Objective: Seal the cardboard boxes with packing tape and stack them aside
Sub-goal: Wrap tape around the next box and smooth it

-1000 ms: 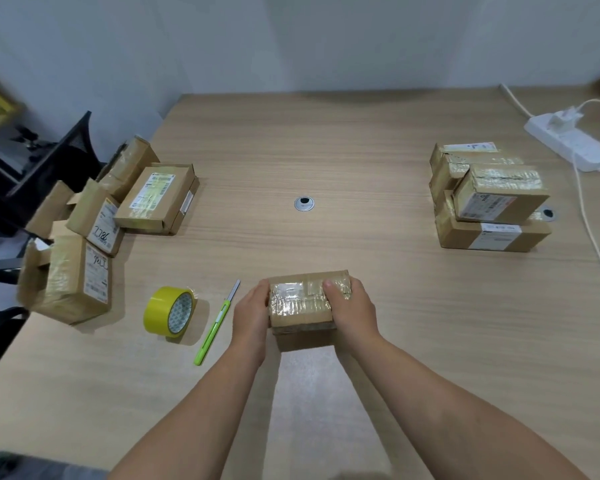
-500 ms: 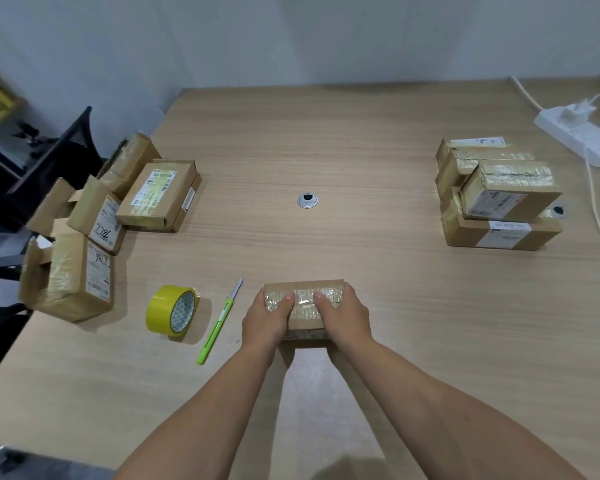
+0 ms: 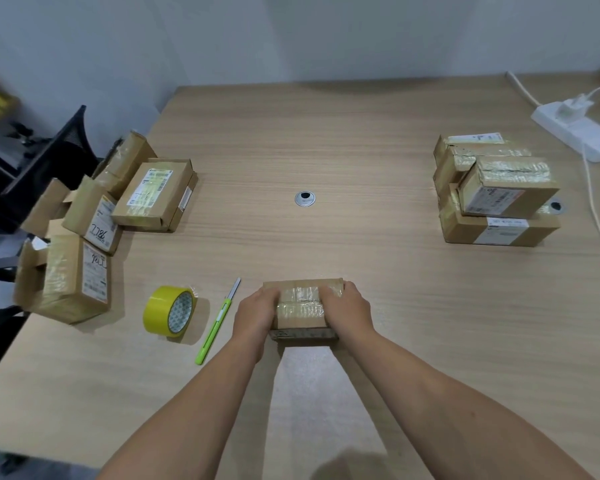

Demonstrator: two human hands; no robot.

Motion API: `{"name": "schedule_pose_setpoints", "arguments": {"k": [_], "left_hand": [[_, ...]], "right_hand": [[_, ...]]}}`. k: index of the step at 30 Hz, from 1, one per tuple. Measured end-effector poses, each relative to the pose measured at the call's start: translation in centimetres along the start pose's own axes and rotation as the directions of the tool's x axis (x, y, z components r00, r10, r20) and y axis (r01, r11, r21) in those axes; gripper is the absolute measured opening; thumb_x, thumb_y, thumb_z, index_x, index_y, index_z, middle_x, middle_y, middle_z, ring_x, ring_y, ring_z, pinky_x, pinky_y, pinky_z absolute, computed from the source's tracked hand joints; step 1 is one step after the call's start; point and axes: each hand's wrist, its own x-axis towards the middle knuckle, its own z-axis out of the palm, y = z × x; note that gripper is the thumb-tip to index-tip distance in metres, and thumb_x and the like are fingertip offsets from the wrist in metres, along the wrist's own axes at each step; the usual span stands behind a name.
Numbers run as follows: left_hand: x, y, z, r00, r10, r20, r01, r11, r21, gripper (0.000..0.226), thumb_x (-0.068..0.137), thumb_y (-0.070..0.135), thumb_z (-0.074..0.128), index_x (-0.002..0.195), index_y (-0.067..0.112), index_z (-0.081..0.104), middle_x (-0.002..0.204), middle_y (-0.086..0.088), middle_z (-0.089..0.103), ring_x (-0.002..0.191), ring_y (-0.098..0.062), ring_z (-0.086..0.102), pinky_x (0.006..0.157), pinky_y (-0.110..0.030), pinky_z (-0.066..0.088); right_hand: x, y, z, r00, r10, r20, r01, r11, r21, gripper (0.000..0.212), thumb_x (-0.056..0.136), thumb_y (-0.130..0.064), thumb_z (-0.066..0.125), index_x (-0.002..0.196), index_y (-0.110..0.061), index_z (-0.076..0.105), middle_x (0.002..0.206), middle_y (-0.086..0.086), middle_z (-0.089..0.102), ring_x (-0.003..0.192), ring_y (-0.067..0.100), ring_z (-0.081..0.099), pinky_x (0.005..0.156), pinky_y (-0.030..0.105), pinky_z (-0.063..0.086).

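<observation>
Two-handed, lift by its firm sides the small cardboard box (image 3: 302, 308), low in the middle of the frame on the tabletop (image 3: 361, 150), gripped at both ends by left hand (image 3: 255, 313) and right hand (image 3: 349, 311); probably light, stiff, slippery on the tape (image 3: 300, 294).

A yellow tape roll (image 3: 169, 313) with a green-triangled core is seen. The cutter (image 3: 212, 336) is coloured lime green, the cardboard box (image 3: 302, 319) brown.
</observation>
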Motion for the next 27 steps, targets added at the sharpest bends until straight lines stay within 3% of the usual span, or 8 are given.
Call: {"name": "schedule_pose_setpoints", "arguments": {"k": [4, 7, 10, 15, 19, 21, 24, 27], "left_hand": [[-1.0, 0.0, 1.3, 0.991, 0.117, -0.061, -0.107, 0.982, 0.158, 0.025, 0.084, 0.049, 0.069, 0.098, 0.029, 0.062, 0.089, 0.013, 0.061, 0.097, -0.019, 0.06, 0.091, -0.036, 0.05], [-1.0, -0.3, 1.2, 0.988, 0.133, -0.083, -0.121, 0.983, 0.136, 0.017, 0.088, 0.043, 0.069, 0.097, 0.029, 0.065, 0.089, 0.014, 0.064, 0.097, -0.018, 0.061, 0.09, -0.035, 0.051], [-0.2, -0.6, 0.7, 0.994, 0.097, -0.046, -0.093, 0.993, 0.079, 0.01, 0.091, 0.039, 0.064, 0.091, 0.032, 0.072, 0.095, 0.008, 0.073, 0.097, -0.019, 0.067, 0.095, -0.044, 0.054], [0.1, -0.6, 0.2, 0.999, 0.037, -0.022, -0.038, 0.999, -0.031, 0.037, 0.095, 0.037, 0.056, 0.126, 0.022, 0.069, 0.121, 0.004, 0.071, 0.113, -0.021, 0.064, 0.104, -0.045, 0.049], [0.1, -0.8, 0.0, 1.0, 0.006, -0.015, -0.007, 0.998, -0.066, 0.05, 0.093, 0.036, 0.047, 0.135, 0.013, 0.059, 0.139, -0.007, 0.06, 0.13, -0.03, 0.054, 0.112, -0.052, 0.039], [-0.4, -0.7, 0.0, 1.0, 0.013, 0.005, -0.013, 0.998, -0.065, 0.047, 0.09, 0.042, 0.049, 0.129, 0.02, 0.065, 0.134, -0.002, 0.064, 0.124, -0.026, 0.058, 0.11, -0.049, 0.043], [-2.0, -0.7, 0.1, 0.988, 0.137, 0.068, -0.139, 0.99, 0.023, 0.01, 0.093, 0.043, 0.064, 0.102, 0.039, 0.065, 0.105, 0.018, 0.066, 0.1, -0.003, 0.06, 0.095, -0.035, 0.046], [-2.5, -1.7, 0.0, 0.967, 0.234, 0.099, -0.24, 0.969, 0.061, 0.041, 0.083, 0.047, 0.075, 0.119, 0.047, 0.055, 0.104, 0.024, 0.067, 0.102, -0.002, 0.062, 0.094, -0.033, 0.049]], "right_hand": [[-0.4, -0.6, 1.1, 1.0, 0.016, -0.027, -0.017, 0.999, -0.039, 0.086, 0.086, -0.061, 0.065, 0.147, -0.013, 0.029, 0.134, 0.01, 0.055, 0.119, 0.031, 0.057, 0.096, 0.044, 0.049], [-0.2, -0.6, 1.4, 0.998, 0.023, -0.052, -0.024, 0.999, -0.03, 0.075, 0.089, -0.056, 0.065, 0.143, -0.015, 0.032, 0.123, 0.007, 0.057, 0.11, 0.029, 0.058, 0.096, 0.046, 0.05], [-0.2, -0.3, 1.3, 0.999, 0.024, -0.048, -0.024, 1.0, 0.01, 0.064, 0.092, -0.054, 0.06, 0.14, -0.019, 0.036, 0.12, 0.005, 0.058, 0.103, 0.028, 0.059, 0.097, 0.049, 0.05], [-0.4, 0.2, 0.7, 1.0, 0.018, -0.011, -0.017, 0.997, 0.077, 0.058, 0.104, -0.045, 0.044, 0.155, -0.023, 0.028, 0.142, 0.008, 0.05, 0.125, 0.03, 0.051, 0.109, 0.051, 0.04], [-0.4, 0.6, 0.3, 1.0, 0.011, -0.002, -0.01, 0.993, 0.117, 0.052, 0.107, -0.041, 0.036, 0.156, -0.028, 0.03, 0.154, 0.002, 0.043, 0.14, 0.027, 0.041, 0.117, 0.049, 0.031], [-0.7, 0.8, 0.2, 1.0, 0.009, 0.026, -0.012, 0.991, 0.13, 0.058, 0.103, -0.05, 0.04, 0.157, -0.03, 0.028, 0.154, 0.001, 0.043, 0.14, 0.027, 0.041, 0.116, 0.049, 0.032], [-1.4, 1.1, 0.3, 0.997, -0.045, 0.061, 0.035, 0.987, 0.16, 0.085, 0.086, -0.063, 0.063, 0.154, -0.029, 0.025, 0.14, -0.004, 0.051, 0.127, 0.024, 0.052, 0.105, 0.042, 0.043], [-1.6, 1.8, 0.7, 0.995, -0.09, 0.034, 0.083, 0.984, 0.155, 0.087, 0.082, -0.051, 0.077, 0.15, -0.032, 0.026, 0.128, -0.007, 0.057, 0.112, 0.019, 0.056, 0.095, 0.038, 0.047]]}}
